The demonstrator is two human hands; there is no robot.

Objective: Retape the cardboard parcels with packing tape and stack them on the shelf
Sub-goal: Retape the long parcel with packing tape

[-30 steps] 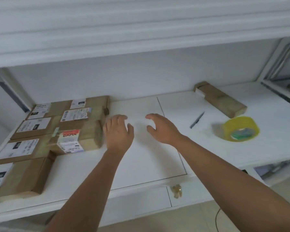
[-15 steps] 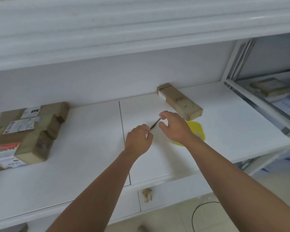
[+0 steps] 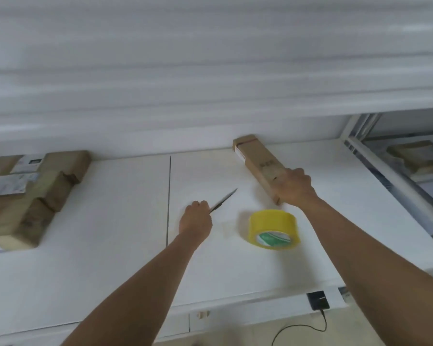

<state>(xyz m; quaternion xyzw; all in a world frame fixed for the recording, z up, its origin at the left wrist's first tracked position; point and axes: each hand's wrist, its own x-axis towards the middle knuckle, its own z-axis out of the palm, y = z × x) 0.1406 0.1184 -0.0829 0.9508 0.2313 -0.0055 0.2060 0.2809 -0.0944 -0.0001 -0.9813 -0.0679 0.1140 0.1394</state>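
On the white shelf (image 3: 110, 270), a long, narrow cardboard parcel (image 3: 256, 166) lies flat near the back wall, right of centre. It is plain brown, with a white label strip along its left side near the far end and faint printing on its top face. Its long axis runs diagonally: the far end points toward the back wall and slightly left, the near end toward the front and right. The right hand (image 3: 295, 187) grips the near end, fingers curled over the top.

The left hand (image 3: 195, 219) is closed around the handle of a slim blade (image 3: 224, 199), whose tip points away and to the right, toward the parcel but apart from it. A roll of yellow packing tape (image 3: 273, 228) rests on the shelf between the two forearms, just in front of the parcel's near end. A stack of labelled, taped parcels (image 3: 30, 196) occupies the left end of the shelf, well apart from the hands.
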